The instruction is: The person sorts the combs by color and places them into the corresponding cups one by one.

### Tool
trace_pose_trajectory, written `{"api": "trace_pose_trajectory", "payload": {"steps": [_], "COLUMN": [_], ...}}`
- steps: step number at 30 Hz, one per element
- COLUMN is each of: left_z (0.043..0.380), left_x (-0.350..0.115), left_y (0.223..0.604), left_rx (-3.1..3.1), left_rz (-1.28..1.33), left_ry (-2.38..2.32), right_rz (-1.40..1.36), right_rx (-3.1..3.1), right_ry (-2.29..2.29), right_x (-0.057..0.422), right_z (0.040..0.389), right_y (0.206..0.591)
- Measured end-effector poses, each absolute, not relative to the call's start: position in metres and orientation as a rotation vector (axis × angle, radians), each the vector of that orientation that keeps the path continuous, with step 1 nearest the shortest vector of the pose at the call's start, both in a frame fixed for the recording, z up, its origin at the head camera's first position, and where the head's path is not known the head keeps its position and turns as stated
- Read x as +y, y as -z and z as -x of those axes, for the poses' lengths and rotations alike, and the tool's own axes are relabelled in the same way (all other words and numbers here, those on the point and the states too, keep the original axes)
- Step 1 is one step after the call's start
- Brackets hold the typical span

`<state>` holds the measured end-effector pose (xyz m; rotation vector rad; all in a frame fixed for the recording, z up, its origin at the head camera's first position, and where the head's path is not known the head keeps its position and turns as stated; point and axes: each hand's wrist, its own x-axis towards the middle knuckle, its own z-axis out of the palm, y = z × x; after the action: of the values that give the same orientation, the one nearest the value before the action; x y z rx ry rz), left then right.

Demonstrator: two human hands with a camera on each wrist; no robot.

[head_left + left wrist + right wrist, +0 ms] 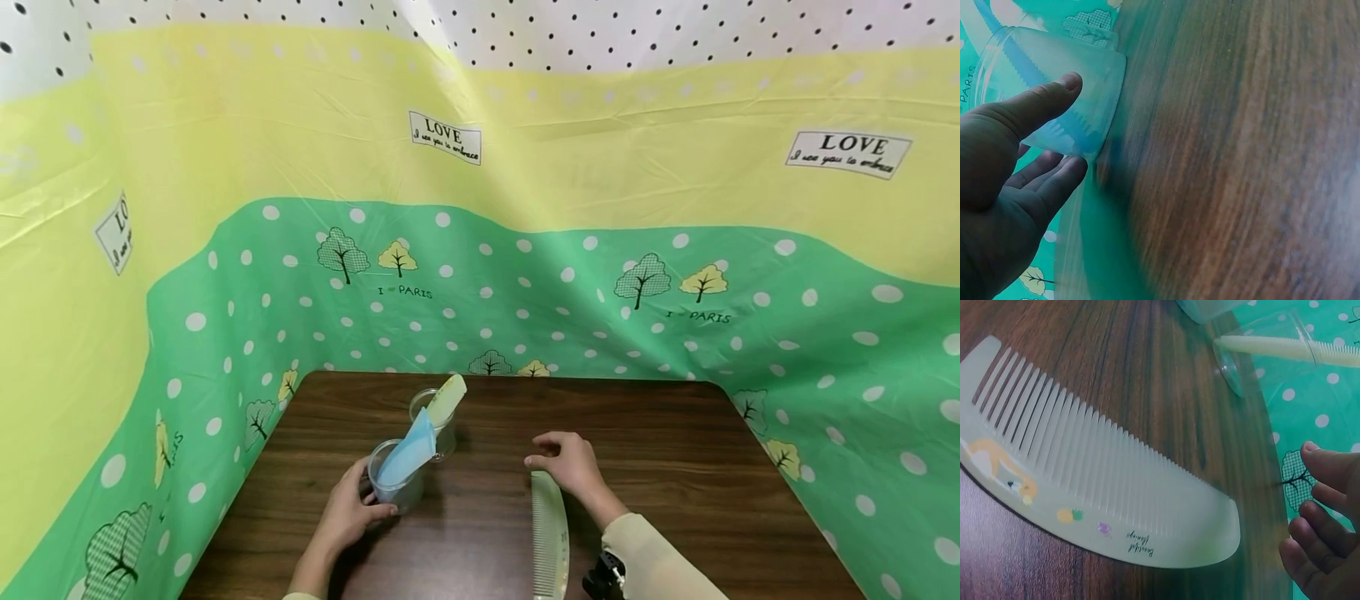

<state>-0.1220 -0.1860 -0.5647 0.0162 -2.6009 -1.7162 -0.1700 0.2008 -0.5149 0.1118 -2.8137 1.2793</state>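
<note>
A clear plastic cup (407, 498) stands at the left of the table with a blue comb (408, 452) leaning in it. My left hand (347, 510) holds this cup, thumb on the near side and fingers on the other. In the left wrist view, the blue comb's teeth show through the cup wall (1094, 62). Right behind stands a second clear cup (446, 443) with a pale yellow comb (447, 400) in it. A large cream comb (1097, 481) with printed pictures lies flat on the table. My right hand (572, 463) hovers just past its far end, fingers loosely bent, holding nothing.
The dark wood-grain table (637, 433) reaches back to a hanging green and yellow patterned curtain (525, 292), which surrounds it on the left, back and right. A black device (604, 575) sits at the right wrist.
</note>
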Motion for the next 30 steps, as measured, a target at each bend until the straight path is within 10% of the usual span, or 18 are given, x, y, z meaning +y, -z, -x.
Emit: {"api": "trace_pose_trajectory", "payload": {"steps": [30], "left_z": [0.124], "left_x": [-0.186], "left_y": [0.565], "left_rx": [-2.602], "left_rz": [-0.034], "left_ry": [1.725], "right_rz": [-0.134], "right_rx": [-2.977], "right_ry": [-1.155], "right_x": [0.207], "right_z": [0.172], "right_y": [0.541]}}
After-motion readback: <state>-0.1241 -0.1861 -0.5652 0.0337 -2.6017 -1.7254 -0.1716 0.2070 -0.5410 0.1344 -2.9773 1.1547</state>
